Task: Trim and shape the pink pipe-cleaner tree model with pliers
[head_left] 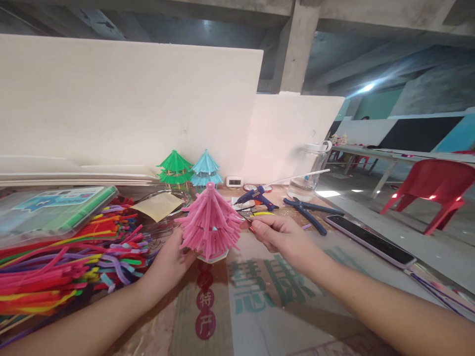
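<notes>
A pink two-tiered pavilion model [210, 222] made of pipe cleaners, with a pale base, stands upright in front of me. My left hand [178, 252] is closed around its lower left side, the fingers partly hidden behind it. At its right side, my right hand [276, 232] pinches a thin, dark metal tool [245, 216], perhaps tweezers. The tool's tip points at the pink roof edge; whether it touches cannot be told. Behind the pink model stand a green pavilion model [174, 169] and a light blue one [206, 169].
Bundled coloured pipe cleaners [48, 277] and a plastic case [55, 212] lie at left. A blue glue gun [258, 197], pliers [308, 215], a phone [371, 241] and a water bottle [308, 170] are at right. White boards [129, 109] rise behind; a red chair [434, 190] stands beyond.
</notes>
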`<state>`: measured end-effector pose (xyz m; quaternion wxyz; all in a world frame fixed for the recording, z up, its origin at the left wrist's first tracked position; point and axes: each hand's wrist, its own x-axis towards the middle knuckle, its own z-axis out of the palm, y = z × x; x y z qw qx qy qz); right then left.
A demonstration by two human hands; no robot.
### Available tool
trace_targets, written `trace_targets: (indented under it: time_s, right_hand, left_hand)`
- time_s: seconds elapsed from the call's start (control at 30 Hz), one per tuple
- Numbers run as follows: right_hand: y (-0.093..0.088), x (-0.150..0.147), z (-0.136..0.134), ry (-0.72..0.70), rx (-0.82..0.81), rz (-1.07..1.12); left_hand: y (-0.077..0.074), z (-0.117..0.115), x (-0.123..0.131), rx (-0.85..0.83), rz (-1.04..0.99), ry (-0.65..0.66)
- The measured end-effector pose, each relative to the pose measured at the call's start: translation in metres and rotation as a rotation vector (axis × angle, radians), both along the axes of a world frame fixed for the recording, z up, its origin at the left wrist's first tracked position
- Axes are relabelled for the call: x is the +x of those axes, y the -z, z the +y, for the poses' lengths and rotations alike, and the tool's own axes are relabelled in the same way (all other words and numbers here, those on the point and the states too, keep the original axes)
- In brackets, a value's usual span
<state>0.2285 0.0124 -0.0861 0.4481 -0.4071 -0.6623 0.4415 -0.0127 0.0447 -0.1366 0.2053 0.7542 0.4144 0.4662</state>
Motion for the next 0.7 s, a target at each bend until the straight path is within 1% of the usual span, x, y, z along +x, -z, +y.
trace_targets:
  time_s: [0.13,0.27,0.37,0.5,0.6,0.7]
  right_hand:
    - [0.001,0.0,0.001,-0.006,-0.015,0.073]
    - [0.003,0.003,0.006,0.016,0.028,-0.007]
    - [0.001,0.004,0.007,-0.011,-0.019,-0.05]
    - [-0.004,0.004,0.005,-0.031,-0.111,-0.048]
    - [-0.007,0.004,0.003,0.0,-0.101,-0.037]
    - [-0.008,0.004,0.003,0.02,-0.082,-0.029]
  left_hand:
    - [0.0,0.001,0.0,0.003,-0.006,-0.007]
    - [0.001,0.002,-0.003,-0.049,-0.019,-0.007]
    - [-0.001,0.001,-0.002,-0.064,-0.014,-0.003]
    - [-0.005,-0.002,0.0,-0.048,-0.012,-0.02]
    - [-0.007,-0.003,0.001,-0.065,-0.031,-0.002]
    - [-0.006,-0.003,0.001,-0.058,-0.007,-0.019]
